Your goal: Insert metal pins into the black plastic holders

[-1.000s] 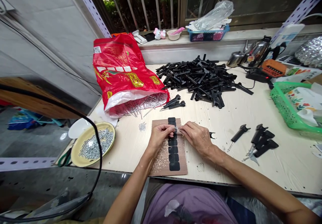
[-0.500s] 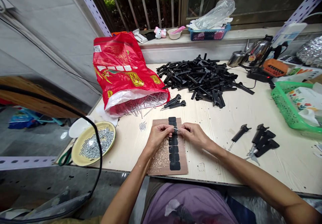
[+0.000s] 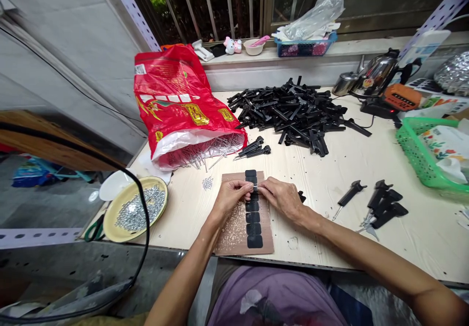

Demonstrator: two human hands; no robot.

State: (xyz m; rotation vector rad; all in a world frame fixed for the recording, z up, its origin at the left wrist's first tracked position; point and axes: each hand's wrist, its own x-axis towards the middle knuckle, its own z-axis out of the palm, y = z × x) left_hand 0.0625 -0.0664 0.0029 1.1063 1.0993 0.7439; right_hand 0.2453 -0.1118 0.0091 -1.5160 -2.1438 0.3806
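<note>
My left hand [image 3: 233, 196] pinches one end of a thin metal rod [image 3: 255, 186] over a brown board [image 3: 234, 228]. At the other end of the rod, the fingers of my right hand [image 3: 281, 195] are closed on it. Beneath both hands runs a column of black rounded pads [image 3: 254, 229] on the board. A black part [image 3: 301, 197] shows partly from behind my right hand. Behind the board lie a few black handles with metal tips [image 3: 256, 149]. A small heap of tiny metal pieces [image 3: 207, 184] is left of the board.
A red bag of metal rods [image 3: 179, 106] and a big pile of black parts [image 3: 289, 113] lie at the back. A yellow bowl [image 3: 163, 208] of metal pieces stands left. Several assembled handles [image 3: 390, 208] and a green basket [image 3: 414, 155] are right.
My right hand has turned, with its back now more upward and its fingers further left along the rod. A black part now shows beside it. My left hand has barely moved.
</note>
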